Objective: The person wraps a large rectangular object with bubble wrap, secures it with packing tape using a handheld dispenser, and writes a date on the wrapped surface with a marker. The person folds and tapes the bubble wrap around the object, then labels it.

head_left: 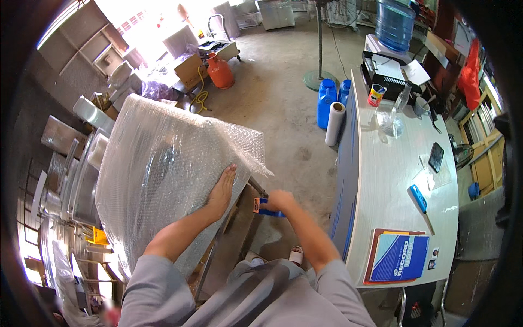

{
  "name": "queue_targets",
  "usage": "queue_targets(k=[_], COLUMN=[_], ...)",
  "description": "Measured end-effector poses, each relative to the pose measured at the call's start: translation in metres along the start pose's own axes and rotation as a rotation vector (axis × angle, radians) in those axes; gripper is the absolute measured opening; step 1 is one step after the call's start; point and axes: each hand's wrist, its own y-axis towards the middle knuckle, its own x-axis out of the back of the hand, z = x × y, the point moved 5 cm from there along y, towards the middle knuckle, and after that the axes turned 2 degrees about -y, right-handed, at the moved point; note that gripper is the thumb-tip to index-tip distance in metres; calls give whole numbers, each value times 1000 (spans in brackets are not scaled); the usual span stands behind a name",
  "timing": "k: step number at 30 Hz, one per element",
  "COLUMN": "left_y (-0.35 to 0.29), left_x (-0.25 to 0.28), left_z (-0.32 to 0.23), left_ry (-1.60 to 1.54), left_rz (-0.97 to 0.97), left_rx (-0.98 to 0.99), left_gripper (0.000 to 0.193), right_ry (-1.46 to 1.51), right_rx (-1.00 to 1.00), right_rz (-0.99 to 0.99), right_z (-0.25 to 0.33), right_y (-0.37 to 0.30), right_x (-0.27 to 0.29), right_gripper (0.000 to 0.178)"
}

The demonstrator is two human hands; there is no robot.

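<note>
A large bulky item wrapped in clear bubble wrap stands in front of me, left of centre; what is inside is hidden. My left hand lies flat on the wrap near its right edge, fingers stretched out. Just right of that edge, my right hand is closed around a blue and orange tape dispenser, partly covered by the fingers. A loose corner of the wrap sticks out beyond my left hand. Beneath the wrapped item, part of a metal leg shows close to my right hand.
On my right stands a desk with a blue book, a blue-handled knife and a phone. Blue jugs and a plastic film roll stand beside it. An orange gas cylinder is farther off; metal parts crowd the left.
</note>
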Motion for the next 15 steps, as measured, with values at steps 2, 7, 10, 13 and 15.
queue_targets(k=[2,7,10,13,15], left_y=[1,22,30,-20,-61], left_x=[-2,-22,-29,10,10], left_z=[-12,-66,-88,-68,-69], left_ry=[-10,-124,-676,-917,-1002], left_rz=[-1,19,-20,-106,-98], left_rx=[-24,-4,146,127,212], left_gripper=[66,80,88,85,89], right_ry=[258,572,538,663,788], right_rx=[-73,-161,-183,-265,-335], right_rz=[39,106,51,-11,-61], right_z=[-21,-54,-77,-100,-112], right_y=[-18,-78,-110,-134,-146], right_x=[-37,-139,-169,-179,-177], right_gripper=[81,97,87,80,76])
